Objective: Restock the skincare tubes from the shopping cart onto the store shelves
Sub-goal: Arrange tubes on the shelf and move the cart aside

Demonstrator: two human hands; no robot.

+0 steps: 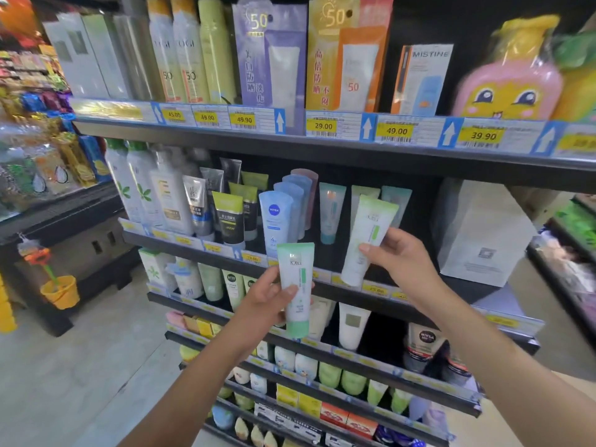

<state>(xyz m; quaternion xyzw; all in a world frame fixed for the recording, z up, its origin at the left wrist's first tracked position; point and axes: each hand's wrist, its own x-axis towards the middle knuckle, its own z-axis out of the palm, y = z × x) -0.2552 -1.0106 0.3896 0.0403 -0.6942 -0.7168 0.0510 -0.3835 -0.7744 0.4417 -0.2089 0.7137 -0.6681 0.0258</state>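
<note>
Skincare tubes occupy both our hands: two matching white plastic tubes with pale green caps and green crimped tops. Our left hand [267, 296] is closed around the lower one [296, 288], thumb across its front, holding it upright, cap down, in front of the shelf edges and clear of the stock, probably parked there until its turn comes. Our right hand [398, 253] pinches the other tube [366, 240] at mid-body between thumb and fingers, tilted so its crimped end leans up toward the second black metal shelf [322, 283]. We judge this tilt lets the cap end go in first over the price-label rail.

Behind it stand pale green tubes of the same look [364, 196], so we seem to be filling that row, just right of a lone teal-and-white tube [331, 212] and the blue Nivea tubes [275, 217]. A large white carton [480, 233] sits to the right of that slot, leaving a narrow bay. The shopping cart is out of view.
</note>
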